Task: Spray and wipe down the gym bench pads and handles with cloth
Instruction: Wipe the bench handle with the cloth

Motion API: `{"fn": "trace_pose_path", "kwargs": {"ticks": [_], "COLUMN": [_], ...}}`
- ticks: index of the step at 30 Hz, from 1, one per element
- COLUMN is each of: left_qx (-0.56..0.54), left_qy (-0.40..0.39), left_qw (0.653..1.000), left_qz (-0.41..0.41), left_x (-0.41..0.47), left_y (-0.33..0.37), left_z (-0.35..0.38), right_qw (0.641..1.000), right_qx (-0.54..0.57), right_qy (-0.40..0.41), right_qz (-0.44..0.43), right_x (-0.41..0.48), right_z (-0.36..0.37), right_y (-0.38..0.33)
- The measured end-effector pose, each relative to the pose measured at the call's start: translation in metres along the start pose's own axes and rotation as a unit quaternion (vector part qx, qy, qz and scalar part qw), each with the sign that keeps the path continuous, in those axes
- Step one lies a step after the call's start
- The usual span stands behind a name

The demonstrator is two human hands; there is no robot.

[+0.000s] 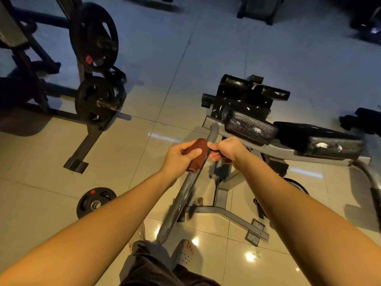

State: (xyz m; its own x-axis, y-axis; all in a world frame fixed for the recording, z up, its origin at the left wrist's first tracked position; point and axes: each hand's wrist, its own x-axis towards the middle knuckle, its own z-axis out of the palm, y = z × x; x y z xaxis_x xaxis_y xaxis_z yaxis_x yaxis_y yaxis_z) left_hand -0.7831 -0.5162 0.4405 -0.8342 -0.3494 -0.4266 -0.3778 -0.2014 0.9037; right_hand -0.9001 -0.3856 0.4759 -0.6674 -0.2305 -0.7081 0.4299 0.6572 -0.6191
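Note:
A grey handle bar (181, 201) of the gym bench runs from near my feet up toward the black pads. A reddish-brown cloth (197, 154) is wrapped over the bar. My left hand (180, 156) grips the cloth on the bar's left side. On the bar's right side, my right hand (225, 148) pinches the other end of the cloth, its thumb against the bar. Worn black roller pads (250, 127) with white patches sit just beyond my hands, a longer pad (329, 144) to the right. No spray bottle is in view.
The bench's grey frame (224, 213) stands on the tiled floor. A weight rack with black plates (94, 104) is at the left. A loose plate (95, 201) lies on the floor near my left arm. My sandalled foot (185, 252) is below the bar.

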Motion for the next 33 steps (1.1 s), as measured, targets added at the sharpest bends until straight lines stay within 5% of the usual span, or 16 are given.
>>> {"fn": "trace_pose_path", "kwargs": {"ticks": [8, 16, 20, 27, 33], "left_qx": [-0.003, 0.011, -0.015, -0.018, -0.027], "left_qy": [-0.107, 0.027, -0.012, -0.012, 0.032], "left_qw": [0.982, 1.0, 1.0, 0.987, 0.999], "left_qz": [-0.159, 0.004, -0.013, -0.157, -0.021], "left_x": [-0.103, -0.019, -0.046, -0.143, -0.085], "left_y": [-0.069, 0.002, -0.02, -0.1, -0.044], "left_z": [-0.088, 0.001, -0.024, -0.093, -0.032], "right_qw": [1.0, 0.998, 0.998, 0.998, 0.997], "right_qx": [0.002, 0.002, 0.002, 0.041, 0.037], "right_qy": [0.006, 0.051, 0.047, 0.036, 0.04], "right_qz": [-0.024, -0.033, -0.036, -0.037, -0.05], "right_x": [-0.007, -0.011, -0.013, -0.016, -0.024], "right_z": [0.001, 0.005, 0.005, 0.013, 0.013], "right_y": [0.007, 0.003, 0.004, 0.009, 0.009]}}
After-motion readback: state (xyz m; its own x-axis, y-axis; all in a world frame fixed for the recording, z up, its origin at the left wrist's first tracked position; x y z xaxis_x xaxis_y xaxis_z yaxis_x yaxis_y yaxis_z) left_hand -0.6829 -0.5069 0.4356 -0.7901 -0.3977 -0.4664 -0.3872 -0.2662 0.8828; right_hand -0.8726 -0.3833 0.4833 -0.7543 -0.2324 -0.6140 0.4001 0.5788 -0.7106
